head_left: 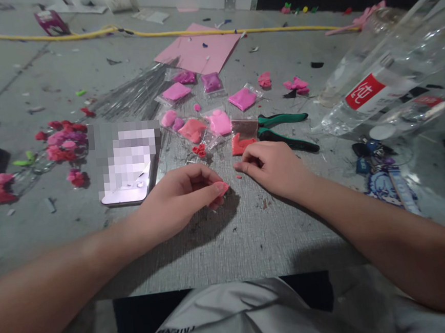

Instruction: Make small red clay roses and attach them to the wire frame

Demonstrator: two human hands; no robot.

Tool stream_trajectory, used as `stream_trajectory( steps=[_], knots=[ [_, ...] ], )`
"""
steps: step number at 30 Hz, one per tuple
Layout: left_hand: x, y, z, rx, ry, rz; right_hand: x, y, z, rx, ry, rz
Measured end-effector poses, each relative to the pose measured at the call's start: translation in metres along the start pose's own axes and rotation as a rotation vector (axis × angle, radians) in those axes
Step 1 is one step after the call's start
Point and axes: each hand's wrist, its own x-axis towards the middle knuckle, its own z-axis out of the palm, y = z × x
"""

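My left hand (186, 195) is closed in a pinch on a small piece of coral-pink modelling clay (224, 188), held a little above the grey table. My right hand (270, 165) rests at the table, fingers curled and the tips together; what they hold, if anything, is too small to make out. Just below its fingertips lies a tiny red crumb of clay (238, 176). Touching distance beyond is an opened bag of red clay (243, 144). A small red clay flower (198, 150) sits between the hands, farther back.
Bags of pink and purple clay (176, 91) lie beyond my hands. Green-handled pliers (287, 133) are at right, near plastic bottles (371, 93). A phone (130, 166) stands left, beside finished-looking clay flowers (64, 140). Thin wires (135, 94) and pink paper (201, 47) lie behind; a yellow cable (196, 32) crosses the back.
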Motion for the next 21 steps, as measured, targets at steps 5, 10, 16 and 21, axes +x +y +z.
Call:
stream_trajectory(
  steps=[5, 10, 16, 21],
  knots=[
    [0.001, -0.002, -0.001, 0.001, -0.006, 0.011, -0.004, -0.002, 0.0, -0.014, -0.045, -0.035],
    [0.001, -0.002, 0.0, 0.015, -0.002, 0.01, -0.011, -0.005, -0.009, -0.02, -0.16, -0.225],
    [-0.001, 0.0, 0.001, -0.003, -0.007, -0.004, -0.015, -0.005, -0.018, 0.136, -0.181, -0.232],
    [-0.003, -0.005, 0.001, -0.011, -0.036, -0.009, -0.021, -0.012, -0.014, 0.226, 0.011, -0.318]
  ],
)
